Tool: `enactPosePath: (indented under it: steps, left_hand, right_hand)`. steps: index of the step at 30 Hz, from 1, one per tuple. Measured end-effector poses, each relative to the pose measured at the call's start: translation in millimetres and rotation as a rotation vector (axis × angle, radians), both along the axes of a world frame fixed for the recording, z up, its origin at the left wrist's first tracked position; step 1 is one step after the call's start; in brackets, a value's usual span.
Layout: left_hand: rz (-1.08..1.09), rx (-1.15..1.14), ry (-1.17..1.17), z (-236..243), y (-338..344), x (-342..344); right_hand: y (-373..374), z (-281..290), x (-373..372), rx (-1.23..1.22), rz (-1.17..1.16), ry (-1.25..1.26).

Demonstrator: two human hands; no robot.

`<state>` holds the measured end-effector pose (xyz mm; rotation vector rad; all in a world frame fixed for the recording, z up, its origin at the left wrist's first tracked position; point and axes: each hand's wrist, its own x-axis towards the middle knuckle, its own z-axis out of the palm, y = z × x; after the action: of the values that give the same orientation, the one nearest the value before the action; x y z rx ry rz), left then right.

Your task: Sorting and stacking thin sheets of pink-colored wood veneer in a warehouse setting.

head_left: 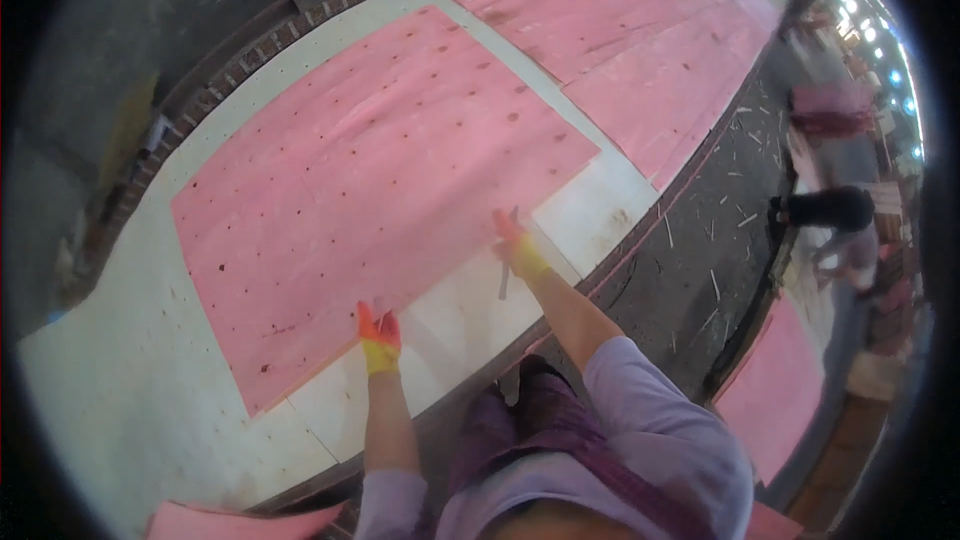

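A large pink sheet dotted with small brown spots lies flat on a pale work surface. My left hand, in a yellow glove with orange fingers, is at the sheet's near edge, its fingers apart and holding nothing I can see. Farther right along the same edge is my right hand, gloved alike. A thin, grey, blade-like tool runs through its grip, pointing down toward me; its exact kind is too blurred to tell.
Another pink sheet covers the far right of the surface. Pale scraps litter the dark floor on the right. Beyond stands a person in dark clothing, near a stack with a pink top. More pink sheet shows at lower left.
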<state>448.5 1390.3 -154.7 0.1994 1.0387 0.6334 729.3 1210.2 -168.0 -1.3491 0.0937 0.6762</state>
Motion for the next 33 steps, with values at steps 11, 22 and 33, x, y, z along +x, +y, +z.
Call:
enactPosePath:
  steps: [11, 22, 33]
  left_hand:
    - [0.175, 0.130, 0.201, -45.4, 120.2, -129.7]
    - [0.059, 0.752, 0.366, -8.5, 64.8, -71.6]
    - [0.127, 0.183, 0.029, -56.0, 211.5, 77.2]
  right_hand:
    - [119.0, 159.4, 13.8, 0.221, -0.223, -0.057]
    - [71.4, 213.1, 56.9, -0.023, -0.018, -0.784]
    - [165.6, 7.8, 202.5, 0.110, -0.228, 0.010]
